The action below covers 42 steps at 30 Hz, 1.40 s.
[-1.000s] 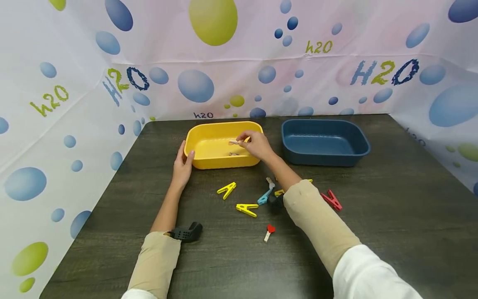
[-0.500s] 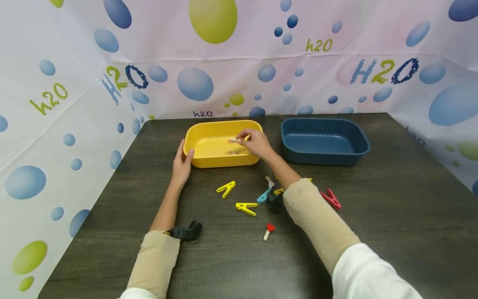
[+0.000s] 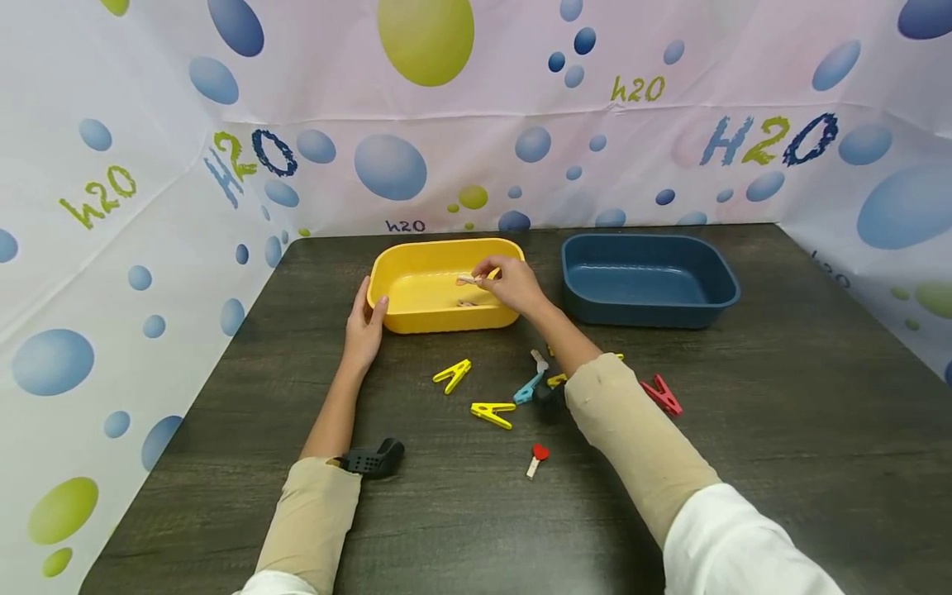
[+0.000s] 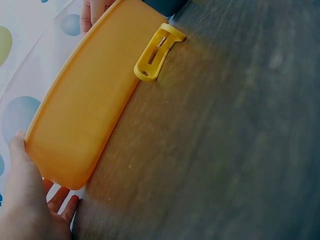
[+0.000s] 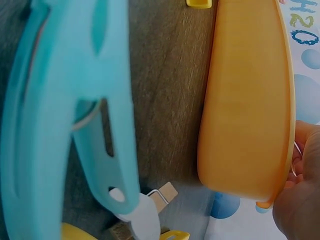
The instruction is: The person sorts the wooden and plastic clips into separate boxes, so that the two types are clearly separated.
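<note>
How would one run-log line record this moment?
left hand: holds yellow tub | right hand: pinches small clip | red-heart clip: on table

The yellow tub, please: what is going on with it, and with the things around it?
A person's left hand holds the yellow tub at its left end. The right hand pinches a small clip over it, not yet released. Another small clip lies inside. More clips lie on the table, and a blue tub stands on the right.
</note>
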Motion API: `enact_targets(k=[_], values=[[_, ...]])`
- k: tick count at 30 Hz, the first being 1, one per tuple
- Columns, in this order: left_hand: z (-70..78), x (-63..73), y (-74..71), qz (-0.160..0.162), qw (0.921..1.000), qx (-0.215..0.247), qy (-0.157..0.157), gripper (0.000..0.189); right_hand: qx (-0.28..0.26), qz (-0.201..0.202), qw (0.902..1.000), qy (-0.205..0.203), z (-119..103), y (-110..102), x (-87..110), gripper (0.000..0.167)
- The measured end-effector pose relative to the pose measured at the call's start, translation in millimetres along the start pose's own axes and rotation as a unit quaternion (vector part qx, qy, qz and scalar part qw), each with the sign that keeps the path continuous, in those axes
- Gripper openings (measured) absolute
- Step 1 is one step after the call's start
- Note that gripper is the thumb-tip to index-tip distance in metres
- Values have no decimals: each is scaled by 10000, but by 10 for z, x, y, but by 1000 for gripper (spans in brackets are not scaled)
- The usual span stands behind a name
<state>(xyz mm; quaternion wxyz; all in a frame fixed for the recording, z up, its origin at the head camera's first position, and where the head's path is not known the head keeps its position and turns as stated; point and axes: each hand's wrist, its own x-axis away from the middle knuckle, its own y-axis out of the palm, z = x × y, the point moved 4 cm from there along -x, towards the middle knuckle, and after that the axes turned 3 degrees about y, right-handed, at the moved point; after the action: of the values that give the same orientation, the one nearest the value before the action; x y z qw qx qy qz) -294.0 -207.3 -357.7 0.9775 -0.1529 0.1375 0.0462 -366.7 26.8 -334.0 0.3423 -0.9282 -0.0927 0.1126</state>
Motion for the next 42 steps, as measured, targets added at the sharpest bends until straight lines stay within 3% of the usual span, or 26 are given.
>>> enact_targets(k=[32,39,42], values=[[-32,15,14,-54,9997,207,-88,58,69,-58,9998,153,31,18,19,10],[-349,-125,-5,133,9999,-1,71,61,66,-64,9998,200,15,16,3,10],[-349,-136,-16,142,9999,-39,42,61,74,-63,9998,169,0,14,-5,11]])
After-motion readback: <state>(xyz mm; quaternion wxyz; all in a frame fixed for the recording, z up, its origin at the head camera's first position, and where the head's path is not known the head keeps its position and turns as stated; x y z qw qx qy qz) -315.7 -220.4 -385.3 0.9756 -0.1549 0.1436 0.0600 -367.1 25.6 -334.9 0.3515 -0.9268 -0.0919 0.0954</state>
